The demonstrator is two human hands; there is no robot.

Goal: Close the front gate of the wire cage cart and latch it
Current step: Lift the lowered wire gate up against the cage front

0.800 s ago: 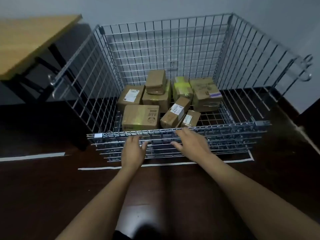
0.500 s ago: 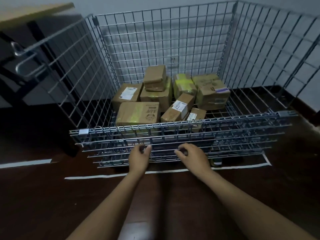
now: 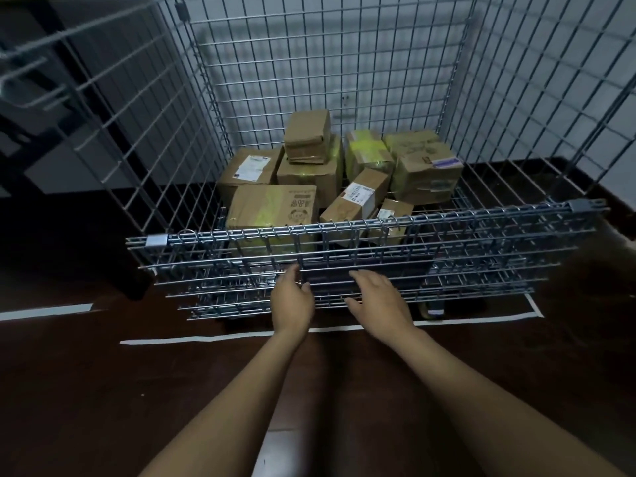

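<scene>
The wire cage cart (image 3: 344, 63) stands in front of me with its back and both side walls upright. Its front gate (image 3: 464, 249) is folded down and hangs low across the front, top rail level with the cart floor. My left hand (image 3: 292, 299) and my right hand (image 3: 377, 301) rest side by side on the middle of the gate, well below the top rail, with fingers hooked into its wires. Several cardboard boxes (image 3: 272, 208) lie piled inside on the cart floor.
White tape lines (image 3: 213, 338) mark the dark floor around the cart. A dark table frame (image 3: 20, 139) stands behind the left side wall (image 3: 137, 115), where a wire latch hook (image 3: 31, 94) sticks out. A pale wall rises behind the cart.
Both hands have slid from the gate's top rail down to its lower wires. My view has moved closer to the cart and lower.
</scene>
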